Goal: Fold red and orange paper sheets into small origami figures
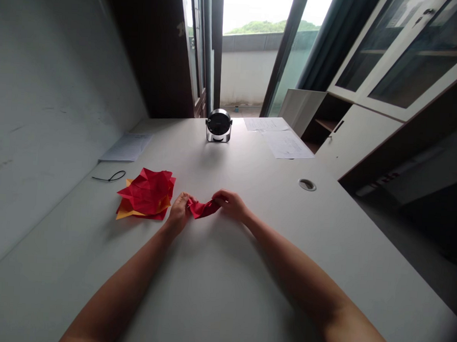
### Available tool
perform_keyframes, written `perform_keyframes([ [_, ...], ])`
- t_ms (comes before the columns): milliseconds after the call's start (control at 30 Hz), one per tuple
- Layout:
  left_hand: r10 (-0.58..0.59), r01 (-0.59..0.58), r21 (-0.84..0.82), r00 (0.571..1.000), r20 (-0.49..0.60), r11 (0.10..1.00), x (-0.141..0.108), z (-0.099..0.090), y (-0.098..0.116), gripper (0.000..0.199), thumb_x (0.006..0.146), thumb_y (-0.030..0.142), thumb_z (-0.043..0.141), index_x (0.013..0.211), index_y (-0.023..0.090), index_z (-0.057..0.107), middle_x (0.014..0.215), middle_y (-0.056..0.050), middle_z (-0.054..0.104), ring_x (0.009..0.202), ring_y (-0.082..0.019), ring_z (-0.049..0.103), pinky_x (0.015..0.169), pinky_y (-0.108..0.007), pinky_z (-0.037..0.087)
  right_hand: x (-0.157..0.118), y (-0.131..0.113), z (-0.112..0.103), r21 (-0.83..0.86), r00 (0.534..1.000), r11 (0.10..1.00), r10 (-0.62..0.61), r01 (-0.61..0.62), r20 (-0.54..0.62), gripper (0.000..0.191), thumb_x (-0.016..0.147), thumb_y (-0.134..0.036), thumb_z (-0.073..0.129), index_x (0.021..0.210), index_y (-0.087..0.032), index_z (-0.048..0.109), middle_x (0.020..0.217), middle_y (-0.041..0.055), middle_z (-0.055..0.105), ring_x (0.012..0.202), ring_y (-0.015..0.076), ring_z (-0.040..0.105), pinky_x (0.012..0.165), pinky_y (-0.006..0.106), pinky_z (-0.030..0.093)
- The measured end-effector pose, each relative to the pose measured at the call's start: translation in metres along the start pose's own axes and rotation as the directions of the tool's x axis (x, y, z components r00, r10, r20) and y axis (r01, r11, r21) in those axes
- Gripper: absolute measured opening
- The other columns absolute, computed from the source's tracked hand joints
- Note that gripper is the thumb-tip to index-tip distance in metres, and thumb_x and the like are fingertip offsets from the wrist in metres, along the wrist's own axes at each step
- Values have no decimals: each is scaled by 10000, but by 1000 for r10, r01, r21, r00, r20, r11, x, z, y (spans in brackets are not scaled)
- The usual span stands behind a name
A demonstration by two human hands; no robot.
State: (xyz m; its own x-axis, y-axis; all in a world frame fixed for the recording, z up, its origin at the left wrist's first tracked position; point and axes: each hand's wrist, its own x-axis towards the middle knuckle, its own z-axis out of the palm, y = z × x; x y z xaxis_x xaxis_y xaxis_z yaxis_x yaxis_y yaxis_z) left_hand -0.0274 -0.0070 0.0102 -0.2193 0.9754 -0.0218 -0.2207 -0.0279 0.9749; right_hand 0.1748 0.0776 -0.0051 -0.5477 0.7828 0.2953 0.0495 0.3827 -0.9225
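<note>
A folded piece of red paper (202,209) is stretched between my two hands, just over the white table. My left hand (180,209) pinches its left end, and my right hand (229,201) pinches its right end. The paper sags a little in the middle and shows creases. Close to my left hand, on its left, lies a loose pile of creased red paper sheets (151,190) with orange-yellow sheets (129,208) showing among them. My fingertips partly hide both ends of the held paper.
A round black device on a metal stand (218,125) is at the table's far side. Printed papers (287,143) lie far right, more papers (125,146) far left. A black cord (111,177) lies by the wall. A cable hole (307,185) is set in the table (214,293).
</note>
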Motion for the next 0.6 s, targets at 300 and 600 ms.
perform_keyframes([
  [300, -3, -58, 320, 982, 188, 946, -11, 8, 11, 262, 898, 433, 542, 822, 182, 541, 812, -37, 684, 692, -137, 594, 698, -264, 451, -1, -5, 6, 199, 991, 978, 81, -59, -108, 223, 847, -404, 644, 910, -191, 664, 724, 11, 678, 654, 157, 638, 646, 283, 536],
  [600, -39, -156, 640, 959, 280, 753, -14, 4, 26, 334, 827, 426, 633, 1075, 206, 672, 680, 12, 660, 629, -154, 601, 625, -251, 425, -3, -12, 9, 48, 980, 999, 22, -13, -196, 161, 858, -357, 622, 886, -207, 672, 819, 31, 679, 741, 165, 631, 696, 291, 538],
])
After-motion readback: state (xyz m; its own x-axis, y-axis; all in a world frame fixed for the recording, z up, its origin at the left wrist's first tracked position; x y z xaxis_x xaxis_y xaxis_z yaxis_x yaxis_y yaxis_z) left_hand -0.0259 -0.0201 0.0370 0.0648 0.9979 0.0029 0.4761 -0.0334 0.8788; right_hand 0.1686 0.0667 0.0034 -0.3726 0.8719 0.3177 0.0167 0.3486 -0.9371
